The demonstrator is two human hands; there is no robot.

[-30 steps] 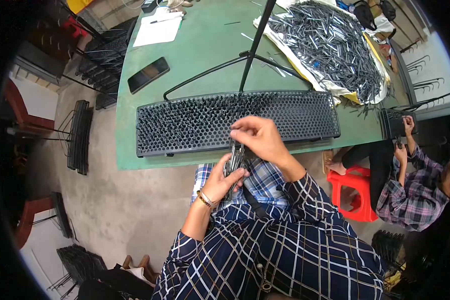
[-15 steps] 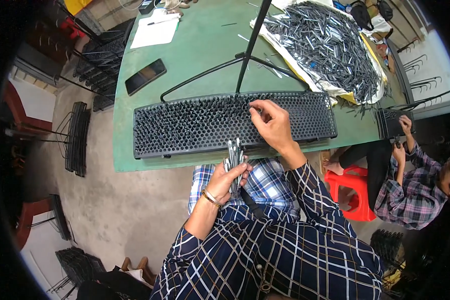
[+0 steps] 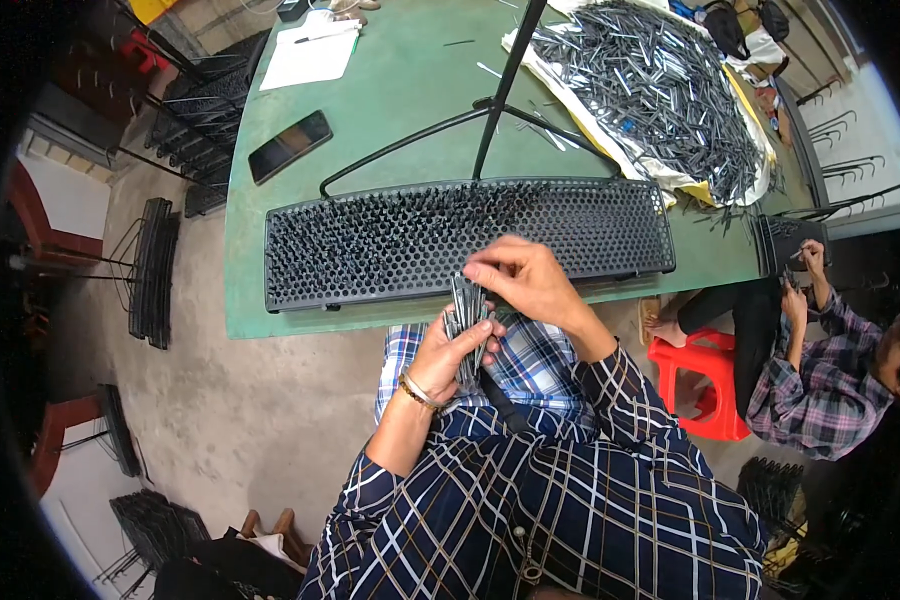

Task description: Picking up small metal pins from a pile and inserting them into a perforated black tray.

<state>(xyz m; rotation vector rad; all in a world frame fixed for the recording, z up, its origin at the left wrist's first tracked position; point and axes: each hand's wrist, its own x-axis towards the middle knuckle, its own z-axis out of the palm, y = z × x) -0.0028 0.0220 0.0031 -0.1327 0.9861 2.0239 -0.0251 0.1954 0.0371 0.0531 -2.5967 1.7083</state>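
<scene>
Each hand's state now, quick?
Left hand: closed, holding a bundle of slim dark rods.
Right hand: at the bundle's top; open or closed cannot be told.

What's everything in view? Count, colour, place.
Table: one, green, centre
Perforated tray: one, black, table's near edge
Tubular bracket: one, black, behind tray
Pegs: uncountable, black, mainly tray's left and middle
Sack: one, white and yellow, table's right
Loose rods: uncountable, dark grey, piled on sack
Smartphone: one, black, table's left
Paper: sheet count unclear, white, table's far left
Pen: one, dark, on paper
Stool: one, red, right
Co-worker: one, plaid-clad, right
Stacked racks: several, black, left
Left hand: one, navy-sleeved, below tray, grip on grey rod bundle
Right hand: one, navy-sleeved, at bundle's top
</scene>
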